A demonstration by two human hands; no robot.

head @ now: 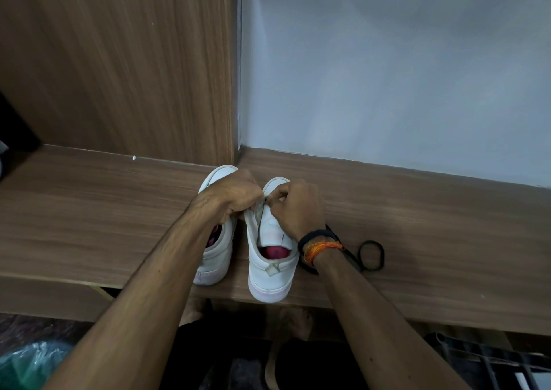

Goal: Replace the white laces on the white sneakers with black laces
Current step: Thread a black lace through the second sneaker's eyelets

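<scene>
At frame centre, the right sneaker [269, 258] is being laced: both the left hand [235, 197] and right hand [298, 207] have fingers pinched on its lace; the black lace [371, 255] must next be threaded

A wood-grain table [417, 210] meets a wood-grain panel [119, 61] on the left and a pale grey wall [387, 76] on the right.

Both forearms are bare, without sleeves. Just behind the right hand [298, 207], a black band [316, 236] and orange thread bracelet [323, 249] circle the wrist.
</scene>
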